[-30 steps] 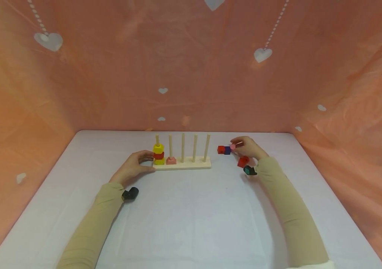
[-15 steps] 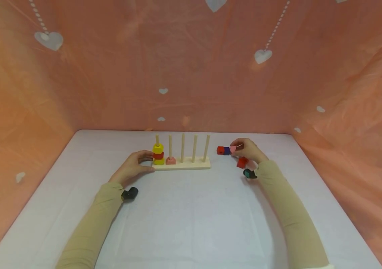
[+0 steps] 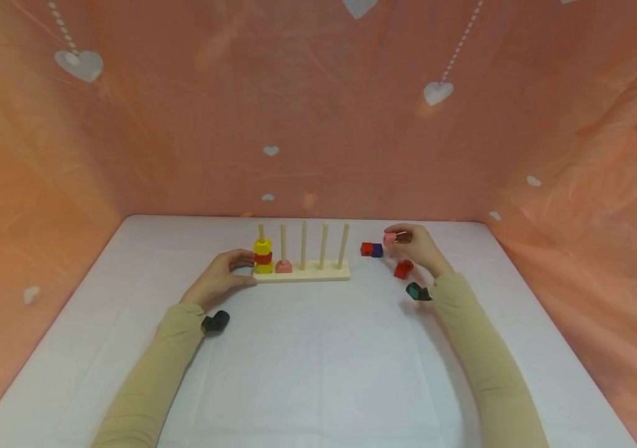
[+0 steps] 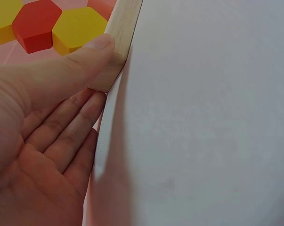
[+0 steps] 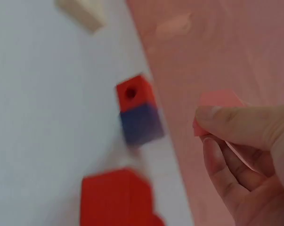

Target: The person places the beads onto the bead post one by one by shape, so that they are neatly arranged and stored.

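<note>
My left hand [image 3: 220, 278] grips the left end of a wooden peg stand [image 3: 326, 274], thumb along its front, as the left wrist view shows. On the leftmost peg a red hexagonal bead [image 4: 34, 26] sits between yellow beads, the lower one [image 4: 80, 29] nearest the base. A pink block [image 3: 284, 267] is on the second peg. My right hand [image 3: 418, 246] pinches another pink block [image 5: 221, 100] between thumb and fingers, above the table. Beside it a red cube [image 5: 142, 89] and a dark blue cube [image 5: 142, 125] lie touching.
A separate red block [image 3: 404, 269] lies on the white table [image 3: 318, 361], below my right hand. Three pegs of the stand are bare. An orange-pink cloth [image 3: 318, 124] with white hearts rises behind the table and at both sides.
My right hand has lifted the pink block up, away from its place beside the dark blue cube. The left hand keeps its grip on the stand.
</note>
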Demonstrator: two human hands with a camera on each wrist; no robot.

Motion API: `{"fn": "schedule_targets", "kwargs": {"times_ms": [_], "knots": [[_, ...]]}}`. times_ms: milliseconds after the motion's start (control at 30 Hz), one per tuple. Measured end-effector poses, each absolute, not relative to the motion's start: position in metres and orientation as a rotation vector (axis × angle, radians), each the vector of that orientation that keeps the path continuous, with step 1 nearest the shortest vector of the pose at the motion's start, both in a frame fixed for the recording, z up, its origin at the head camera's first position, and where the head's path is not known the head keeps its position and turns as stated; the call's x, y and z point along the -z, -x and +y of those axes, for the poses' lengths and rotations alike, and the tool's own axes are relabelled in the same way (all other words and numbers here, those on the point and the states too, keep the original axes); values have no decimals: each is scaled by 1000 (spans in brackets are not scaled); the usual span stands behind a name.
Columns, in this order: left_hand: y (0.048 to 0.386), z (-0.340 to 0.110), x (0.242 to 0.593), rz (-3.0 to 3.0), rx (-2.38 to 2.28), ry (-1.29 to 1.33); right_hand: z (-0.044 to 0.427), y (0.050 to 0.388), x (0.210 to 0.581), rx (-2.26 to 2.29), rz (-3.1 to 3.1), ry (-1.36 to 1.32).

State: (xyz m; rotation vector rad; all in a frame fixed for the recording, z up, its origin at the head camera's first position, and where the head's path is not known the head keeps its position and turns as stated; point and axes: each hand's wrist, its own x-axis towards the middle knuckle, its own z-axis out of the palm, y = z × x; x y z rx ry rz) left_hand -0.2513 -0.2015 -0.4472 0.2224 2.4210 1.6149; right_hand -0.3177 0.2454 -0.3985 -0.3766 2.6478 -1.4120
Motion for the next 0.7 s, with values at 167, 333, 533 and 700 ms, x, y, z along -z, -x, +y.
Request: {"fn": "schedule_targets", "kwargs": {"times_ms": [167, 333, 533, 700], "knots": [[252, -202, 447, 2430, -1609, -238, 229, 298, 370, 1502, 2665, 444], [251, -202, 447, 2430, -1611, -233, 215, 291, 355, 1665, 2616, 489], [251, -202, 448, 2427, -1606, -211, 192, 285, 345, 1854, 2548, 581], [251, -201, 448, 2431, -1603, -208, 166, 281, 334, 1995, 2422, 707]]}}
